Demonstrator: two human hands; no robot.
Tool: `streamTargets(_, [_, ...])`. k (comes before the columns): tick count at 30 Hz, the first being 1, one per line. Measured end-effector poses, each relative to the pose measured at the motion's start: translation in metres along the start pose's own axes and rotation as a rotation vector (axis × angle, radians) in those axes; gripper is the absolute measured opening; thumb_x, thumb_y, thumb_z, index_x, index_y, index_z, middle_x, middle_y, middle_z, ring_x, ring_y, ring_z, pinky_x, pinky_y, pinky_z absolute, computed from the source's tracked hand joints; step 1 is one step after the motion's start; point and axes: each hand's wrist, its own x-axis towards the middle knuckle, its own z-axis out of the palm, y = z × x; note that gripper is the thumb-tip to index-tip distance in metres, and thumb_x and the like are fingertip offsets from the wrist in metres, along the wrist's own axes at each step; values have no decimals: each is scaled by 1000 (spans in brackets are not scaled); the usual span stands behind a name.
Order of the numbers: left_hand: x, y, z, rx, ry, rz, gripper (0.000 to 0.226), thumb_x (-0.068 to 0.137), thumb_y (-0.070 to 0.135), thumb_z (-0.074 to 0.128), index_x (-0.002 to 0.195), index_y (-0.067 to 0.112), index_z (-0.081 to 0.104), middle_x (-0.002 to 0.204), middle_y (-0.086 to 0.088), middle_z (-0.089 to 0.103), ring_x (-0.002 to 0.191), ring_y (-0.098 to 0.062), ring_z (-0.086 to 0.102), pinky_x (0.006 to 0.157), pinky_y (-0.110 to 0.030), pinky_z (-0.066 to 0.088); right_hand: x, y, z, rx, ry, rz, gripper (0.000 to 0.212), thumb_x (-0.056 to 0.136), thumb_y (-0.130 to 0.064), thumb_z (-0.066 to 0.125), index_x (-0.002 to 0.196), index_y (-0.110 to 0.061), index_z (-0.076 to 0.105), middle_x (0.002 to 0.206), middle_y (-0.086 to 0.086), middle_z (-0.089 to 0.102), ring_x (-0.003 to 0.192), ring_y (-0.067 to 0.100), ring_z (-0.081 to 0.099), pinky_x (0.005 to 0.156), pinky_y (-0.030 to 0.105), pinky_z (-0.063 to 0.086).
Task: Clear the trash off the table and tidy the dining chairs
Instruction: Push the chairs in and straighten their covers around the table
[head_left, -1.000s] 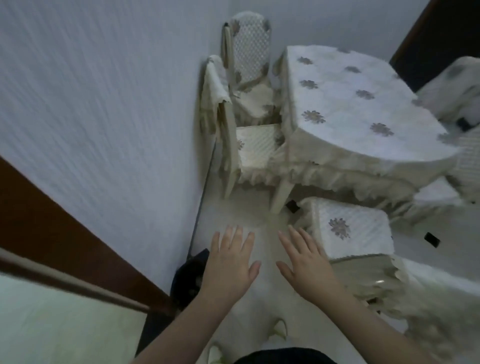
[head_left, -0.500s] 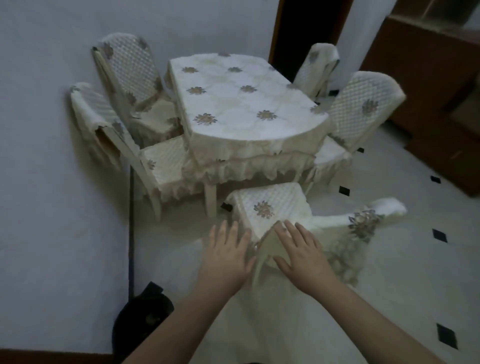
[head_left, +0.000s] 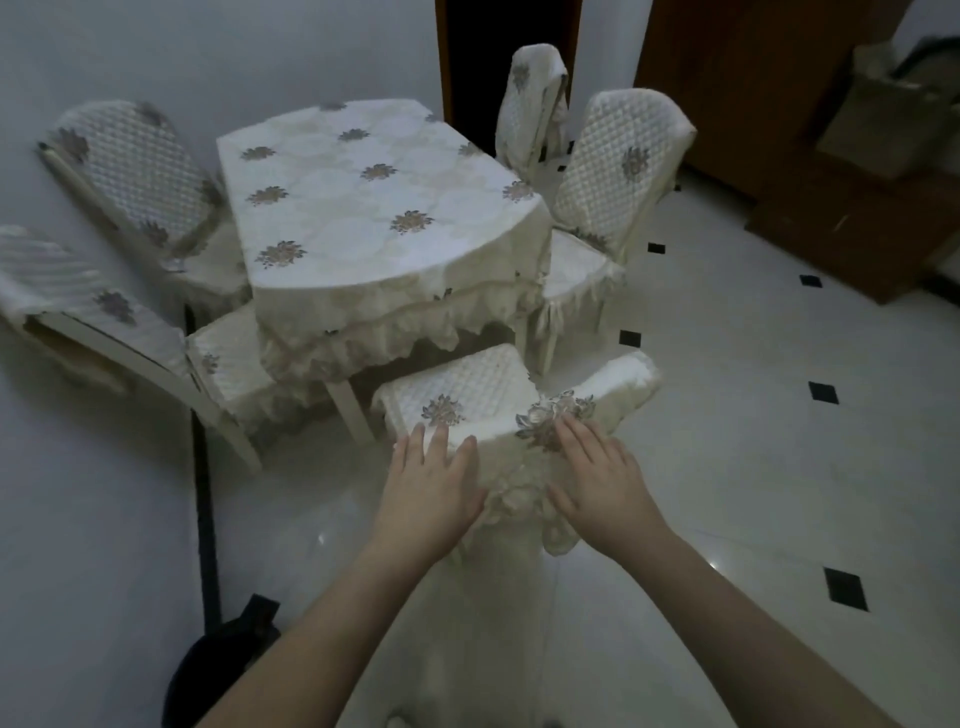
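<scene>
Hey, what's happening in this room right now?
A person is standing at the near end of a cloth-covered dining table, with the left hand and right hand laid flat, fingers straight, on the covered backrest of the nearest chair. That chair's seat sits partly under the table. Four other covered chairs stand around the table, and no trash shows on the tabletop. A dark bag lies on the floor by the wall.

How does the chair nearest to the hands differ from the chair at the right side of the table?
The near chair has both hands on its backrest; the right chair is untouched. The near chair's back cover is rumpled; the right chair's lies smooth. Both wear cream quilted covers with flower motifs, seats toward the table.
</scene>
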Motion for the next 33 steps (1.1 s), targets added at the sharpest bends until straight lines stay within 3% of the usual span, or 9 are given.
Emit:
streamTargets(3, [12,11,5,-9,-21,37,58,82,54,43,126,20,57,131,-16,58,123,-39,52,99,-54,43,12,18,-6,23,13,-11,72,94,-40,49,153,-17,15,160,-3,14,147,17,8,116,32,4])
streamTargets(6, [25,12,13,0,-21,48,62,81,57,42,131,22,54,130,-14,59,122,-37,54,95,-55,46,34,34,-10,19,15,-14,69,94,-35,48,152,-17,14,160,0,14,147,19,6,117,33,6])
streamTargets(10, [49,7,28,21,-51,27,79,72,53,70,140,22,46,137,-15,54,127,-36,50,100,-55,42,67,50,-12,48,10,-20,72,87,-13,49,152,-15,18,158,5,17,147,21,10,117,34,10])
streamTargets(14, [77,1,49,31,-111,30,87,76,55,67,149,25,30,151,-14,37,139,-36,32,111,-51,30,95,69,1,4,2,-63,74,83,-6,53,150,-17,25,156,5,26,144,25,21,114,39,23])
streamTargets(17, [94,-4,61,49,-195,21,84,79,57,61,149,30,23,154,-8,30,142,-31,25,110,-55,25,110,87,10,-60,7,-72,66,86,-8,53,147,-19,33,149,6,38,139,28,32,110,40,28])
streamTargets(20, [104,-12,68,18,-269,-13,78,76,59,62,144,32,33,149,-1,36,137,-25,33,106,-57,24,120,104,12,-107,-103,-37,75,82,-10,56,149,-22,26,152,1,32,141,22,26,113,36,21])
streamTargets(26, [120,-28,80,-71,-357,-3,58,74,50,60,129,38,47,125,10,57,116,-18,55,92,-35,42,151,129,26,-161,-197,-97,73,77,-22,71,143,-23,40,146,2,43,139,24,32,113,38,21])
streamTargets(30, [116,-29,85,-185,-256,17,44,75,47,53,118,37,57,110,10,67,102,-16,63,83,-30,42,170,152,30,-127,-196,-110,65,50,-40,87,110,-31,65,114,-7,65,115,21,56,103,35,31])
streamTargets(33, [112,-29,93,-261,-180,-37,43,71,48,53,112,40,62,104,15,69,94,-10,65,76,-27,47,179,168,37,-45,-107,-203,57,38,-45,89,90,-30,69,93,-7,69,96,23,65,93,32,31])
